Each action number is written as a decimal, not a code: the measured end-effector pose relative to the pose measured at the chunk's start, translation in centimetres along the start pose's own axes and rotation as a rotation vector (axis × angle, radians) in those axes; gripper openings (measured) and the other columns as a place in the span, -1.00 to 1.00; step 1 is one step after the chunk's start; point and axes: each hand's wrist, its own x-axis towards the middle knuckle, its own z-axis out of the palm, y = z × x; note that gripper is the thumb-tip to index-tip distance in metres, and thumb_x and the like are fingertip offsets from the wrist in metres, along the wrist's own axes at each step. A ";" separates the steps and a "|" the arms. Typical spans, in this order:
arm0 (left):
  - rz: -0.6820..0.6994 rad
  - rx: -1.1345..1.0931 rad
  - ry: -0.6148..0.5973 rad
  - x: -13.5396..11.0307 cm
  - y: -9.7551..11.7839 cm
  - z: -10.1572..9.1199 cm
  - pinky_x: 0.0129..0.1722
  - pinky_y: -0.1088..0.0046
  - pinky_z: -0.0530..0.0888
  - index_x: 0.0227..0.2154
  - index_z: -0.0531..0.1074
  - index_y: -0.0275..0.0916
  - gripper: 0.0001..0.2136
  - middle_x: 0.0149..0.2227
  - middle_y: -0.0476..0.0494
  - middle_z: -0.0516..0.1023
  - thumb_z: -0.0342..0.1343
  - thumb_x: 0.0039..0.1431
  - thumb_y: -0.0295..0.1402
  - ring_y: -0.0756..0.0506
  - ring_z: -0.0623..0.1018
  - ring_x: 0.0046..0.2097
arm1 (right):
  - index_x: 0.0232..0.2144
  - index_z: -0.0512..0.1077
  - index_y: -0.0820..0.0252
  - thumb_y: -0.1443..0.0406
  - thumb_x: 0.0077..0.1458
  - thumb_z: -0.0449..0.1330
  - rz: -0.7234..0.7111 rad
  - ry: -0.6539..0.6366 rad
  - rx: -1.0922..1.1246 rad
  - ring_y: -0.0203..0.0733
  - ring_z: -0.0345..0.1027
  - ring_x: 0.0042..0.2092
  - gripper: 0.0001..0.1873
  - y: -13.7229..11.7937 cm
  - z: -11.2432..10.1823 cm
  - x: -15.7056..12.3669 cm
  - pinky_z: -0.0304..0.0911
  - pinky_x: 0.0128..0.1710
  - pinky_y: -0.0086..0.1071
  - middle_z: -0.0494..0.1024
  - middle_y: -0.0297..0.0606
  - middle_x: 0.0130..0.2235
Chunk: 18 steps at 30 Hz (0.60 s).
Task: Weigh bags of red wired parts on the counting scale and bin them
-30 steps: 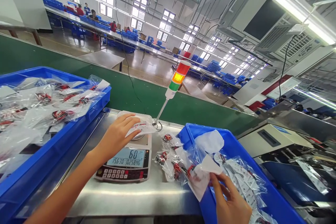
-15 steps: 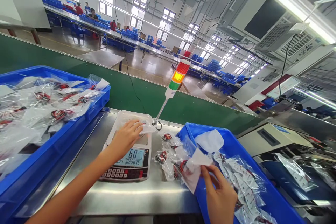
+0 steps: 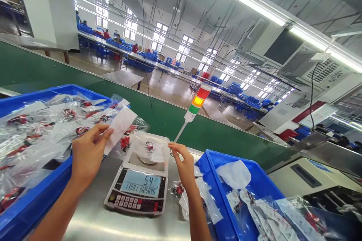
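My left hand (image 3: 89,150) is closed in a pinch on the white paper card (image 3: 121,125) of a clear bag, with red parts (image 3: 125,143) hanging in the plastic. It is at the right edge of the left blue bin (image 3: 60,175). On the pan of a digital scale (image 3: 137,188) lies a clear plastic bag (image 3: 149,147) holding a small red and black part. My right hand (image 3: 183,165) reaches to the pan's right side, thumb and forefinger pinched at that bag's edge. The scale's upper display reads 54.
More bags (image 3: 207,196) lie on the steel bench (image 3: 113,229), right of the scale. The right blue bin (image 3: 223,199) holds white-carded bags. Behind the scale rises a signal light (image 3: 198,101), lit yellow, before a green partition (image 3: 158,109). A beige machine (image 3: 305,175) stands farther right.
My left hand has moved from the scale pan leftward to the left bin with a bag. My right hand has come from the right bin to the pan. The display went from 60 to 54.
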 end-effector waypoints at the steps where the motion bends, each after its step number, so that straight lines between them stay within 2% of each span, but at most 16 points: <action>1: -0.030 -0.042 -0.052 -0.6 0.1 -0.2 -0.23 0.33 0.46 -0.35 0.52 -0.18 -0.64 -0.35 -0.09 0.64 0.15 -0.02 0.02 -0.21 0.59 -0.28 | -0.22 0.65 0.03 0.10 0.24 0.18 0.056 0.018 0.034 -0.06 0.54 -0.02 -0.72 -0.1 0.0 -0.9 0.38 0.05 -0.13 0.70 -0.18 -0.10; 3: -0.063 -0.105 -0.217 -1.8 0.5 -0.1 -0.32 0.39 0.44 -0.39 0.52 -0.18 -0.62 -0.38 -0.08 0.64 0.20 -0.10 0.05 -0.17 0.56 -0.35 | -0.10 0.62 0.04 -0.03 0.23 0.20 0.150 0.007 0.151 -0.04 0.54 -0.02 -0.61 -1.1 -0.4 -2.8 0.43 -0.01 -0.16 0.69 -0.14 -0.05; 6: -0.001 -0.123 -0.557 -3.9 1.7 0.9 -0.44 0.46 0.36 -0.43 0.56 -0.18 -0.63 -0.47 -0.04 0.61 0.18 -0.02 0.05 -0.11 0.51 -0.43 | 0.04 0.55 0.05 -0.17 0.13 0.25 0.236 -0.086 0.333 -0.04 0.54 0.00 -0.41 -3.7 -1.0 -5.4 0.48 -0.09 -0.23 0.67 -0.12 0.00; 7: 0.041 -0.118 -0.664 -4.5 2.0 1.4 -0.45 0.48 0.34 -0.45 0.57 -0.18 -0.65 -0.49 -0.03 0.59 0.15 0.02 0.02 -0.09 0.49 -0.45 | 0.03 0.54 0.06 -0.15 0.08 0.31 0.280 -0.115 0.357 -0.06 0.56 -0.03 -0.40 -4.4 -1.3 -6.2 0.48 -0.14 -0.28 0.68 -0.14 -0.05; 9: 0.126 -0.109 -0.819 -5.6 2.5 2.1 -0.45 0.50 0.31 -0.49 0.57 -0.17 -0.68 -0.52 0.01 0.58 0.10 0.09 -0.04 -0.05 0.47 -0.47 | -0.04 0.54 0.09 -0.07 -0.02 0.43 0.418 -0.171 0.400 -0.16 0.58 -0.25 -0.43 -5.4 -1.9 -7.6 0.45 -0.35 -0.40 0.69 -0.22 -0.22; 11: 0.182 -0.113 -0.859 -6.3 2.7 2.7 -0.45 0.51 0.29 -0.52 0.55 -0.17 -0.70 -0.54 0.03 0.55 0.08 0.11 -0.09 -0.03 0.44 -0.49 | -0.09 0.51 0.12 0.02 -0.13 0.51 0.581 -0.246 0.481 -0.30 0.44 -0.55 -0.41 -5.7 -2.6 -9.0 0.25 -0.62 -0.48 0.66 -0.32 -0.38; 13: 0.198 -0.116 -0.811 -6.6 2.8 3.1 -0.44 0.51 0.29 -0.51 0.53 -0.17 -0.71 -0.57 0.05 0.50 0.08 0.13 -0.10 -0.02 0.41 -0.50 | -0.07 0.47 0.13 0.07 -0.20 0.56 0.697 -0.280 0.563 -0.40 0.26 -0.70 -0.34 -5.5 -3.3 -10.3 0.05 -0.73 -0.52 0.64 -0.36 -0.45; 16: 0.185 -0.136 -0.776 -7.0 3.0 3.3 -0.44 0.50 0.31 -0.49 0.54 -0.17 -0.72 -0.58 0.05 0.49 0.10 0.12 -0.10 -0.02 0.39 -0.50 | -0.06 0.47 0.14 0.02 -0.25 0.57 0.712 -0.193 0.648 -0.38 0.32 -0.64 -0.28 -5.2 -3.2 -12.0 0.11 -0.69 -0.53 0.66 -0.30 -0.42; 18: 0.170 -0.158 -0.811 -7.3 3.3 3.5 -0.44 0.49 0.33 -0.49 0.55 -0.17 -0.72 -0.54 0.03 0.54 0.11 0.10 -0.09 -0.03 0.42 -0.49 | -0.18 0.52 0.18 -0.07 -0.21 0.52 0.682 -0.152 0.682 -0.32 0.40 -0.57 -0.36 -5.0 -2.3 -12.8 0.18 -0.64 -0.50 0.67 -0.23 -0.41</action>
